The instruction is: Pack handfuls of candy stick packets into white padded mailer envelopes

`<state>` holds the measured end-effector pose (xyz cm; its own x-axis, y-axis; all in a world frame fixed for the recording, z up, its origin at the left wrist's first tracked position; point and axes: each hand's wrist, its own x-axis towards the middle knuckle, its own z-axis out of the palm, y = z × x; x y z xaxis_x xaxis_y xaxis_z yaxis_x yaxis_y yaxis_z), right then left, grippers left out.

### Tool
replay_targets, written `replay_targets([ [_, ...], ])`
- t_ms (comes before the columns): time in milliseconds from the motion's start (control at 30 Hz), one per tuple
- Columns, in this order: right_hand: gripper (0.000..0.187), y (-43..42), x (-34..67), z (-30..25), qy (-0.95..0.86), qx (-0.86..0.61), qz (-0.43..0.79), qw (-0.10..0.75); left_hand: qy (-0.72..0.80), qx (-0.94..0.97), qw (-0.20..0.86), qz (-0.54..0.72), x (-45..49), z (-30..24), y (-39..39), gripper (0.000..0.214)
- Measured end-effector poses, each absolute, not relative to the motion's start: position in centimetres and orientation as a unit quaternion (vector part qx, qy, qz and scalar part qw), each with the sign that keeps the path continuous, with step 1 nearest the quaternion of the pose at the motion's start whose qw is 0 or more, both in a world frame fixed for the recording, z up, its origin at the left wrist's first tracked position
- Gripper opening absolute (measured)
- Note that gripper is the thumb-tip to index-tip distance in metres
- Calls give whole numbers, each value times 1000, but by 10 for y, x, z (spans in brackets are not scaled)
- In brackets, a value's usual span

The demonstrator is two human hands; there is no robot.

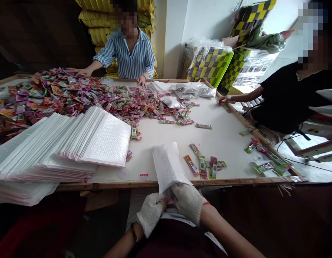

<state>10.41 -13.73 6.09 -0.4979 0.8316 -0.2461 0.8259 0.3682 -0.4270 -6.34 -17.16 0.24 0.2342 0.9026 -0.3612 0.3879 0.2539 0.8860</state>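
A white bubble mailer (pixel 169 165), plump in the middle, lies over the table's near edge with its lower end toward me. My left hand (pixel 151 213), in a white knit glove, is closed at the mailer's near left corner. My right hand (pixel 188 202), gloved too, is closed on the near right end, its fingers partly hidden by the mailer. Just right of the mailer lie several small printed sachets (pixel 202 167). To the left stands a fanned stack of flat white bubble mailers (pixel 106 138).
A large heap of colourful sachets (pixel 61 93) covers the far left. Filled mailers (pixel 194 90) lie at the back. Across the table is a person in a striped shirt (pixel 133 53); another in black (pixel 284 96) is at the right. A wooden rim (pixel 235 182) edges the table.
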Motion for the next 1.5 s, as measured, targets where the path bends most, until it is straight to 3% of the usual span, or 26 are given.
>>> replay_targets([
  [133, 19, -150, 143, 125, -807, -517, 261, -118, 563, 568, 571, 185, -90, 7, -177, 48],
  [200, 19, -131, 147, 152, -815, -521, 245, -65, 556, 549, 597, 184, -97, 11, -175, 58],
  [267, 27, -99, 134, 159, -836, -502, 216, 49, 567, 507, 620, 195, -98, 16, -169, 69],
  [367, 44, -48, 96, 125, -857, -470, 156, 145, 580, 464, 624, 241, -91, 19, -154, 70],
  [467, 64, -24, 64, 61, -854, -500, 122, 78, 579, 443, 613, 304, -85, 15, -144, 53],
  [600, 56, -35, 68, 5, -877, -468, 71, 81, 573, 379, 644, 335, -87, 6, -146, 47],
  [867, 50, -107, 142, 1, -894, -430, 72, 103, 580, 335, 667, 326, -97, -3, -159, 43],
  [967, 36, -133, 139, 9, -895, -401, 121, 156, 600, 327, 661, 310, -100, -5, -163, 45],
  [1333, 16, -154, 91, 35, -825, -296, 392, 281, 534, 211, 753, 322, -93, 6, -161, 39],
  [1433, 8, -171, 134, 32, -731, -387, 486, 285, 566, 253, 719, 314, -96, 4, -161, 40],
  [1500, 7, -186, 176, 23, -681, -495, 482, 244, 601, 304, 676, 298, -101, 4, -162, 40],
])
